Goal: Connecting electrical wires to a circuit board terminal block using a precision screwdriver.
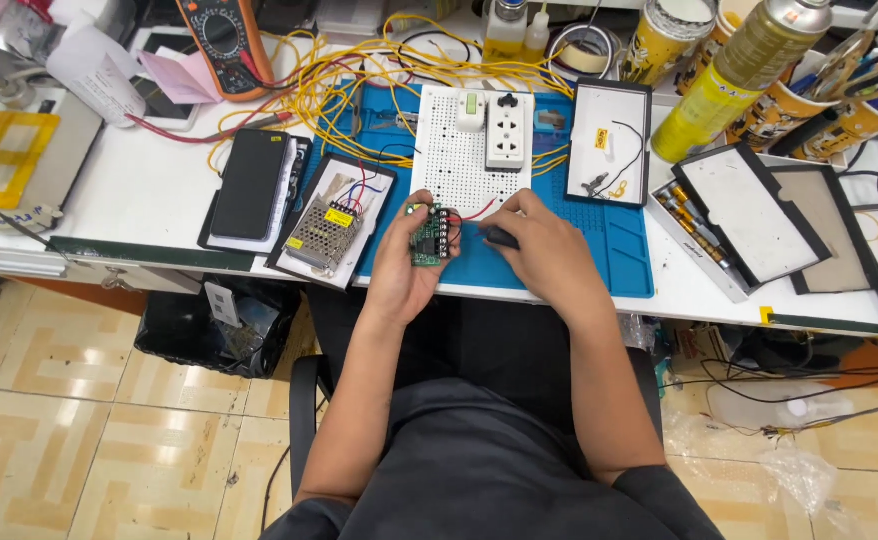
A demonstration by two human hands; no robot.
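Head view: left hand (406,262) grips green circuit board (427,238); right hand (542,250) pinches black tool (500,238); black tray (331,222) holds metal power supply (320,234).

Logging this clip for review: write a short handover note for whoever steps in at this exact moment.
Left hand holds a small green circuit board over the blue mat.
Right hand grips a dark tool handle, tip at the board's terminal block.
A red wire runs from the board toward the white perforated panel, which carries a switch and a socket.
Done: one wire at the board.
Left: cannot tell whether it is tightened; yellow wires lie loose.
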